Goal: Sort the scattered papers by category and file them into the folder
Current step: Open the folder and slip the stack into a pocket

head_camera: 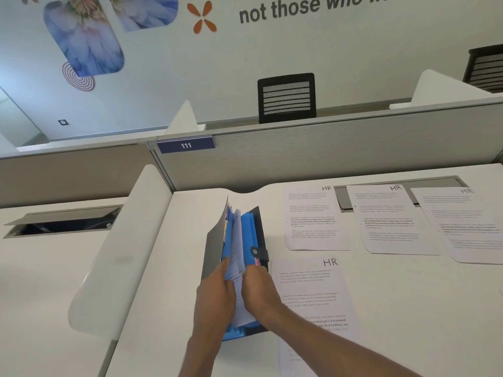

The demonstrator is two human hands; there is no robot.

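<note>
A blue accordion folder (249,229) with a dark cover and snap strap stands open on the white desk (394,308). White sheets (237,240) stick up between its pockets. My left hand (215,292) spreads the left pockets, fingers straight against the sheets. On the right side of the sheets is my right hand (258,287), with its fingers curled round their edge. Several printed pages marked HR lie flat to the right: one beside the folder (313,289), and three in a row farther back (313,219), (389,219), (468,224).
A grey partition (326,153) with a label reading 111 closes the desk's back. A white curved divider (114,254) stands at the left edge. Cable hatches sit open at the back right (343,197) and on the neighbouring desk (62,221). A black chair (287,97) is behind the partition.
</note>
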